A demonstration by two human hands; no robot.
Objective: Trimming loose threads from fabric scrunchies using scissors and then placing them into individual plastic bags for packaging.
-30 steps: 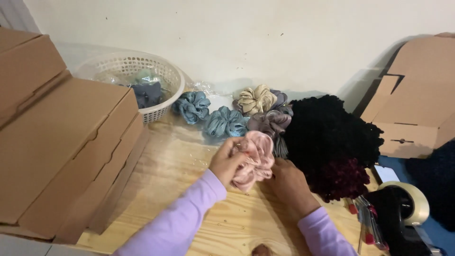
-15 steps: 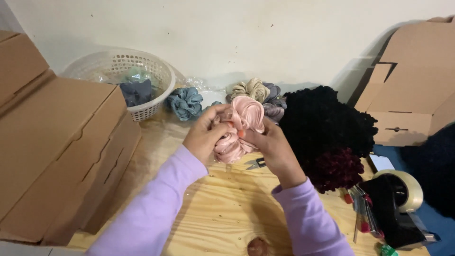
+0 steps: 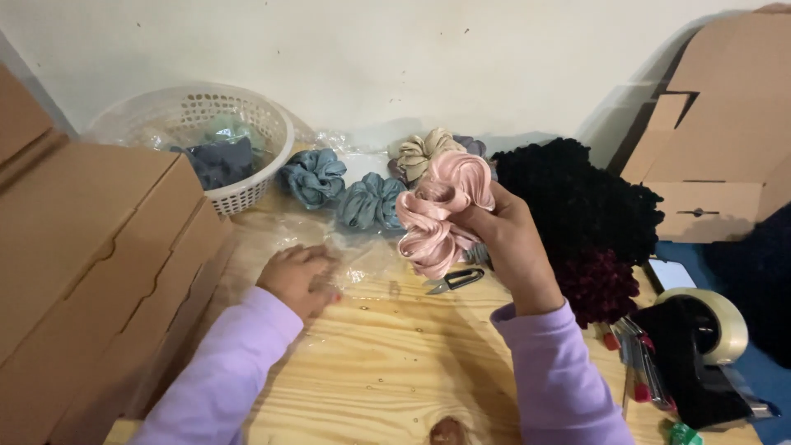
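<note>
My right hand (image 3: 515, 247) is raised above the wooden table (image 3: 387, 371) and grips a pink satin scrunchie (image 3: 441, 213). My left hand (image 3: 298, 278) rests low on a clear plastic bag (image 3: 362, 264) lying flat on the table, fingers loosely curled on it. Two blue scrunchies (image 3: 342, 189) and a beige one (image 3: 422, 150) lie behind, near the wall. A small pair of thread snips (image 3: 455, 281) lies on the table just below the pink scrunchie.
A white plastic basket (image 3: 247, 136) with dark fabric stands at back left. Stacked cardboard boxes (image 3: 82, 264) fill the left side. A pile of black and maroon scrunchies (image 3: 585, 214) sits right, then a tape dispenser (image 3: 700, 346) and more cardboard (image 3: 725, 140).
Both hands held the pink scrunchie before. Now my left hand has let go and dropped onto the plastic bag, while my right hand keeps the scrunchie lifted.
</note>
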